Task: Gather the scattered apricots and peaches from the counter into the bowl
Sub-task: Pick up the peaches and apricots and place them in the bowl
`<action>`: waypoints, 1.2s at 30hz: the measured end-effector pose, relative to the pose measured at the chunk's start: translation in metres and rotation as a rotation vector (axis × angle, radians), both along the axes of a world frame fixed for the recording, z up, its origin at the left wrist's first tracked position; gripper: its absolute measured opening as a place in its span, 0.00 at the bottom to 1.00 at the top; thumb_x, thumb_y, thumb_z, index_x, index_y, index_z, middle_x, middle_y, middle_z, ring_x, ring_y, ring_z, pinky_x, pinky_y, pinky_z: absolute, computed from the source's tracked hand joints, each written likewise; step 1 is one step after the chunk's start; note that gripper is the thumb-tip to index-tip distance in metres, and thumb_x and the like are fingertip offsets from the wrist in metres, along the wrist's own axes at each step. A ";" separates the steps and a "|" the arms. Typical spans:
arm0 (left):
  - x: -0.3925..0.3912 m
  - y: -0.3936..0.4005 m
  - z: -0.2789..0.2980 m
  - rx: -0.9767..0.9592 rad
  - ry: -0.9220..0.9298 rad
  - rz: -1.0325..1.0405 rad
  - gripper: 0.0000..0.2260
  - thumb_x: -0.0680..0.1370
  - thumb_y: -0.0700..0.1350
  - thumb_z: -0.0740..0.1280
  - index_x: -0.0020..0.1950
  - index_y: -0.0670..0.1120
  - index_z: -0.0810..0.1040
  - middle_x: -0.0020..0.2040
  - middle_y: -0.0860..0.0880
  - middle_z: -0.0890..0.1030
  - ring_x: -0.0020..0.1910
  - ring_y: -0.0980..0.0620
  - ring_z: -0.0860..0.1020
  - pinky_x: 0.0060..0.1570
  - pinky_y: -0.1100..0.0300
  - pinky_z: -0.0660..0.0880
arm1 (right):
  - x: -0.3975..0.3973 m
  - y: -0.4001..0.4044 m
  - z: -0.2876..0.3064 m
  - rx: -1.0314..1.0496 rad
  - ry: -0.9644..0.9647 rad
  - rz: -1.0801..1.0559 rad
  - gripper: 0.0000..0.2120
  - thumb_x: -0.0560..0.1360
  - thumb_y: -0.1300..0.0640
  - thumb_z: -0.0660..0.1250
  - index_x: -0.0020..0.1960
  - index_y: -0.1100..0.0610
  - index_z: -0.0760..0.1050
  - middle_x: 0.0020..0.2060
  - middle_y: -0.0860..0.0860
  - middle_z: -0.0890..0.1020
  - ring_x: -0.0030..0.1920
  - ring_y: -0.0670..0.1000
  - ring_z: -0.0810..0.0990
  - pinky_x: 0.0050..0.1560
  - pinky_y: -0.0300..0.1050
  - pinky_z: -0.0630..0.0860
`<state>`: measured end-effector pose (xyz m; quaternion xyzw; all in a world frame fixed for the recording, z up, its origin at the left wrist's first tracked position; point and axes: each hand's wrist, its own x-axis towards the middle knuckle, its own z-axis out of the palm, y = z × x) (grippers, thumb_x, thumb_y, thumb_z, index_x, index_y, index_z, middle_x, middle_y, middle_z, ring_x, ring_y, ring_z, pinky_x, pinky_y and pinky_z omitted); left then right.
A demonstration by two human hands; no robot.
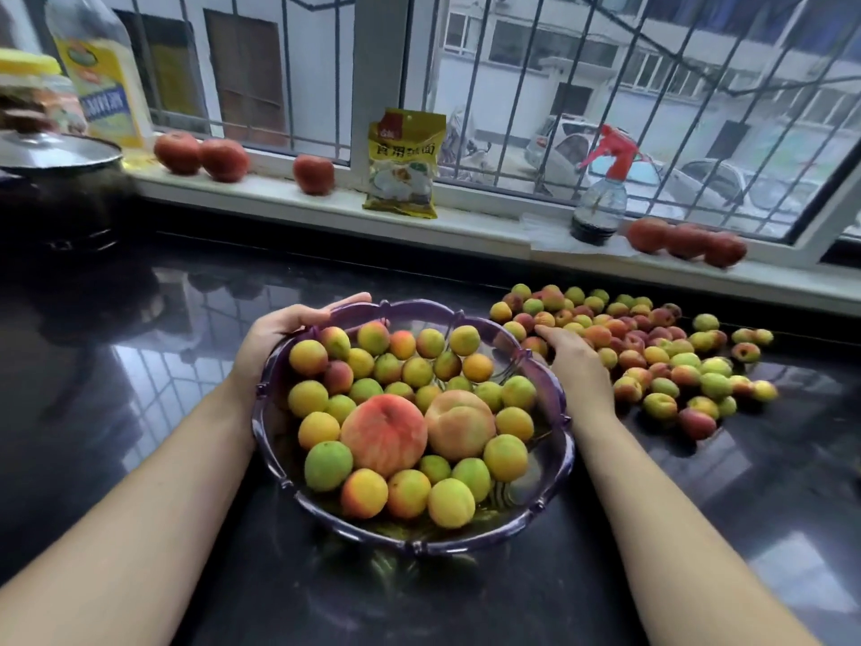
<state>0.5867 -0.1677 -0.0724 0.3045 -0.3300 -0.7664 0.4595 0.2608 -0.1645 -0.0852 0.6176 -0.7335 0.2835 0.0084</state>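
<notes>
- Translucent purple scalloped plastic bowl sits on the glossy black stone table, nearest the viewer, holding many small yellow-green apricots and two large pink-orange peaches.
- Left hand: grip wrapped on the bowl's far-left rim, fingers along the edge.
- Right hand: beside the bowl's right rim, fingers extended, tips touching the pile; grip relaxed, holding nothing.
- Loose pile of small apricots and reddish fruit lies on the table right of the bowl.
- White windowsill beyond: red tomatoes, yellow packet, red-topped spray bottle.
</notes>
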 end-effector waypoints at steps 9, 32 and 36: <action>0.003 -0.001 -0.001 -0.013 0.020 -0.018 0.24 0.83 0.49 0.55 0.77 0.47 0.76 0.73 0.38 0.78 0.74 0.36 0.75 0.71 0.41 0.74 | 0.000 0.001 0.004 -0.126 -0.180 -0.016 0.21 0.77 0.55 0.72 0.69 0.57 0.76 0.62 0.59 0.79 0.63 0.58 0.76 0.60 0.49 0.72; 0.004 -0.001 0.001 0.026 0.116 -0.002 0.29 0.75 0.44 0.65 0.76 0.42 0.76 0.64 0.37 0.71 0.58 0.39 0.74 0.53 0.51 0.80 | 0.199 0.091 0.095 0.346 -0.013 0.677 0.08 0.76 0.47 0.71 0.54 0.45 0.83 0.46 0.42 0.83 0.47 0.43 0.79 0.53 0.44 0.77; 0.002 -0.002 -0.001 0.031 0.123 -0.001 0.29 0.75 0.45 0.64 0.77 0.41 0.75 0.68 0.40 0.68 0.64 0.39 0.68 0.58 0.48 0.75 | 0.195 0.092 0.097 0.281 0.048 0.682 0.06 0.76 0.48 0.71 0.52 0.45 0.84 0.40 0.40 0.81 0.45 0.41 0.79 0.47 0.35 0.74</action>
